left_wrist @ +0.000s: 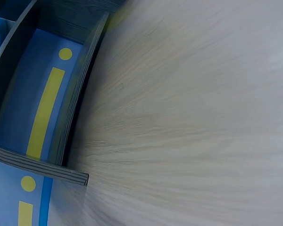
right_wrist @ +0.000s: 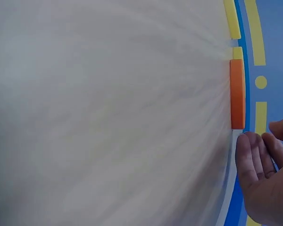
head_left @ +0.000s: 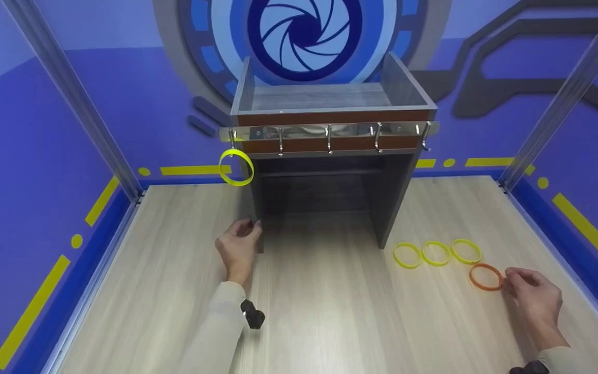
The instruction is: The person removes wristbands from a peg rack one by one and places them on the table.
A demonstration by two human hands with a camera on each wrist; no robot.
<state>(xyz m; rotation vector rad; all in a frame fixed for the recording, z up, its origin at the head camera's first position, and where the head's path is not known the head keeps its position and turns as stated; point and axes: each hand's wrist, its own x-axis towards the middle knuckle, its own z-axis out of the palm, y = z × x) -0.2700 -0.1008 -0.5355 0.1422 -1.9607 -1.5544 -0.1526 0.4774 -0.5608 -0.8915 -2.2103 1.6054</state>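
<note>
My left hand (head_left: 238,246), its fingers loosely bent, is beside the left side panel (head_left: 259,241) of a grey wooden cabinet. Whether it touches the panel cannot be told; only a sliver of it shows in the left wrist view. On the right, my right hand (head_left: 535,298) has its fingertips close to the right edge of an orange ring (head_left: 471,278) lying on the table. The right wrist view shows the orange ring (right_wrist: 237,94) just beyond the relaxed fingers, with no grip around it. A yellow ring (head_left: 221,169) hangs from the leftmost hook (head_left: 232,137).
Three yellow rings (head_left: 436,264) lie in a row on the table (head_left: 325,311) beyond the orange one. A metal rail (head_left: 304,132) with several hooks crosses the cabinet front, below its open top tray (head_left: 320,97). Blue walls (head_left: 34,156) and metal posts (head_left: 86,109) enclose the table.
</note>
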